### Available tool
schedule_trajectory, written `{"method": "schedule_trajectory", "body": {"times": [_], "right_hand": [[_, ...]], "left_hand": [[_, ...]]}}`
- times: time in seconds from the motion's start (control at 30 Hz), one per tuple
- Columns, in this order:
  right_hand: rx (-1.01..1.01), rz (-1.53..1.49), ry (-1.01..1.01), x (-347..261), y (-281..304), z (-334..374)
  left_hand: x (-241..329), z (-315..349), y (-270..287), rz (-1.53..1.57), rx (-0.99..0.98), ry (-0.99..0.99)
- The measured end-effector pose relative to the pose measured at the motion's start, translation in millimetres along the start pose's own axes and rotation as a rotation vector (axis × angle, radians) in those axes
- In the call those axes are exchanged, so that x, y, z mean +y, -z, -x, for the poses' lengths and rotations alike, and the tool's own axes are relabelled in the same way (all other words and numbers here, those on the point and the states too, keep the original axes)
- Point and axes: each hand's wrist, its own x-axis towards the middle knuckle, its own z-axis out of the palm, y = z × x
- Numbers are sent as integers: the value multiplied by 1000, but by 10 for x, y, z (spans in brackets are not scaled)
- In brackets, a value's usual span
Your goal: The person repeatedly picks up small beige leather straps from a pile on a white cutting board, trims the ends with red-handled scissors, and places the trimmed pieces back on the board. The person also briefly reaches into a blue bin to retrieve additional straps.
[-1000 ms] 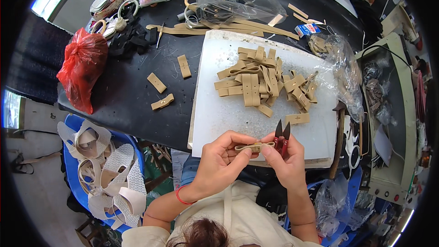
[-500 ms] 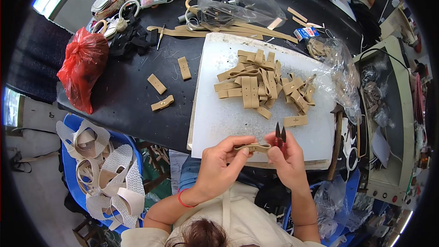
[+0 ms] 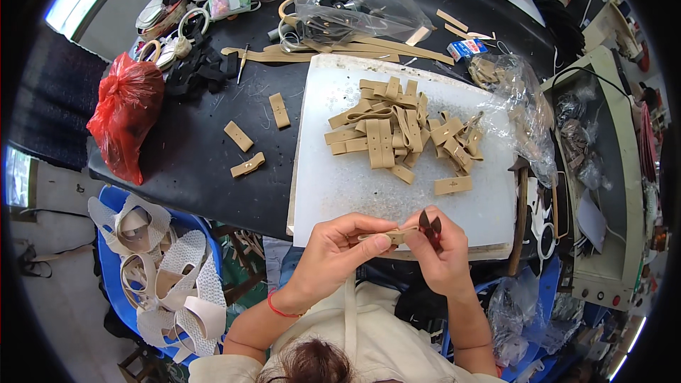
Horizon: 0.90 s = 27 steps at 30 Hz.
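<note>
Small tan loop held between both hands, its ends partly covered by fingers

The right hand (image 3: 443, 257) hides most of the snips (image 3: 435, 225); only the dark blades, pointing far, and a little red handle show. The underside of the tan loop (image 3: 399, 235) is out of sight, and its fittings are too small to make out. Fingers behind it are partly covered by the thumbs.

The loop lies above the near part of the white board (image 3: 328, 202). The left hand (image 3: 332, 250) is clamped on its left part, thumb on the near side. The right hand's fingers are closed around the snips, its thumb at the loop's right end; how firmly that thumb presses cannot be told. The blades stand just right of the loop. Farther off on the board sits a pile of tan loops (image 3: 380, 143), the lower ones buried.
</note>
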Motion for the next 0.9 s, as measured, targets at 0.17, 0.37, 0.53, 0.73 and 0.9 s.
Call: {"method": "schedule_trajectory", "body": {"times": [0.17, 0.37, 0.53, 0.73, 0.9], "right_hand": [[62, 247, 294, -55, -56, 16], [40, 334, 257, -108, -52, 18], [50, 302, 268, -43, -148, 29], [47, 265, 211, -37, -277, 74], [159, 355, 159, -19, -317, 48]], "left_hand": [[-3, -48, 70, 90, -73, 68], [106, 12, 66, -43, -48, 106], [-12, 82, 1, -248, 47, -107], [-9, 197, 40, -434, 114, -144], [44, 167, 171, -432, 202, -174]]}}
